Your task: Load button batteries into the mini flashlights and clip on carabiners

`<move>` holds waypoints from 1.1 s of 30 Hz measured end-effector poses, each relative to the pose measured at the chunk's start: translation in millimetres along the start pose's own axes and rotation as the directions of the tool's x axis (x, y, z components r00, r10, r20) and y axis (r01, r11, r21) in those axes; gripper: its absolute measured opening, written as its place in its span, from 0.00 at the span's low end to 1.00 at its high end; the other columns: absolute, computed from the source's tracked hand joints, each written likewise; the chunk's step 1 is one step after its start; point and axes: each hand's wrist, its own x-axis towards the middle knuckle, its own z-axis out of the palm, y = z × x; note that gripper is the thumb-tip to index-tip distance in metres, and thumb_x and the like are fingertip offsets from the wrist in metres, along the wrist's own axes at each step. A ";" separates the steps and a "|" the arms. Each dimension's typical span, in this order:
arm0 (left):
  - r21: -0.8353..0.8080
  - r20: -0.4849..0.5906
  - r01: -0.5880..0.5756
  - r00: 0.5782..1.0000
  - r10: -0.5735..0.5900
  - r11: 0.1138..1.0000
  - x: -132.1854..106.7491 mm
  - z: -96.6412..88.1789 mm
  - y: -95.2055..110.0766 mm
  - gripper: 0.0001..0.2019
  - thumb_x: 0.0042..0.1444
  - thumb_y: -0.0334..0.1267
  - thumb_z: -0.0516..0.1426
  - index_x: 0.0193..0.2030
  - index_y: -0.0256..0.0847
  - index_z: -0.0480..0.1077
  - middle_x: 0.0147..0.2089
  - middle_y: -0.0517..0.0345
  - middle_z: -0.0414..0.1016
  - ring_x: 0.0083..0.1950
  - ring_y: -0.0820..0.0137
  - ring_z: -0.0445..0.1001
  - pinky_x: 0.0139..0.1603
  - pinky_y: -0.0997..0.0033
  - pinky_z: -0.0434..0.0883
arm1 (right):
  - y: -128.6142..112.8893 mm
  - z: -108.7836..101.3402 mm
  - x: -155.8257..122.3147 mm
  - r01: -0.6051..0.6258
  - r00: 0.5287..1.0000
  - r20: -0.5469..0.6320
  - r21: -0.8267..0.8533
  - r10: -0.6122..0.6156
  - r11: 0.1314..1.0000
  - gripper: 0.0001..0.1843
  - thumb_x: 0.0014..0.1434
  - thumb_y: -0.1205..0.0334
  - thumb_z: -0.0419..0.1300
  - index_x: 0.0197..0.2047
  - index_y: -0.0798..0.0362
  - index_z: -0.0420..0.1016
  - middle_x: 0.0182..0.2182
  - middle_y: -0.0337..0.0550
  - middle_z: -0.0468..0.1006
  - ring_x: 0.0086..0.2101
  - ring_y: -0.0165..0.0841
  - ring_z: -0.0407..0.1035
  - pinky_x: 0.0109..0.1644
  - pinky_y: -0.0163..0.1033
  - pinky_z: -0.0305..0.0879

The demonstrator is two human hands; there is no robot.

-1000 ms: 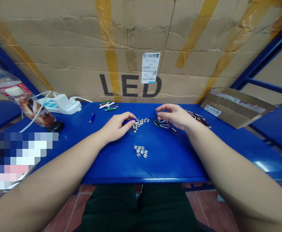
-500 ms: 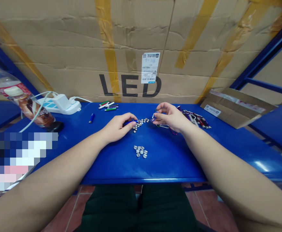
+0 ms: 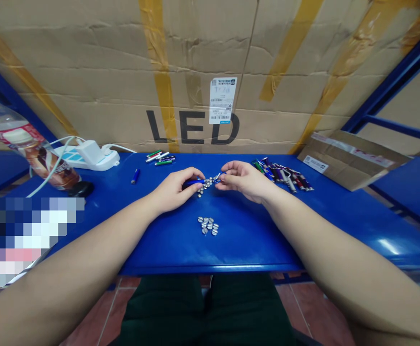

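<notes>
Between the thumb and fingers of my left hand (image 3: 179, 189) is a slim blue metal tube (image 3: 194, 182), its end pointing right. My right hand (image 3: 244, 180) pinches a small blue and silver piece (image 3: 217, 177) that looks like a clip; the fingers cover much of it. The two held pieces are close, with a narrow gap between them. Small shiny round silver pieces (image 3: 200, 191) lie just below the fingertips. Nearer the front edge sits a group of silver discs (image 3: 210, 226) with a slot-like line across them.
On the blue table (image 3: 166, 245), green, red and silver tubes (image 3: 161, 157) lie at the back, with one blue tube (image 3: 135, 176) apart. Colourful tubes with clips (image 3: 285, 175) are heaped right, before a small carton (image 3: 350, 161). A power strip (image 3: 103, 161) and bottle (image 3: 56, 168) stand left.
My right hand has moved left and slightly down, bringing its small piece close to the tube. My left hand stays nearly still with the blue tube.
</notes>
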 end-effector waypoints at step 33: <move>-0.072 -0.106 -0.045 0.994 0.037 0.996 0.0 6.0 5.9 0.07 0.68 0.40 0.56 0.49 0.41 0.67 0.45 0.54 0.77 0.47 0.66 0.77 0.51 0.64 0.75 | 12.9 25.1 -9.5 0.350 0.933 0.134 -0.115 -0.334 0.930 0.28 0.55 0.52 0.73 0.49 0.48 0.62 0.24 0.28 0.75 0.26 0.31 0.78 0.34 0.39 0.78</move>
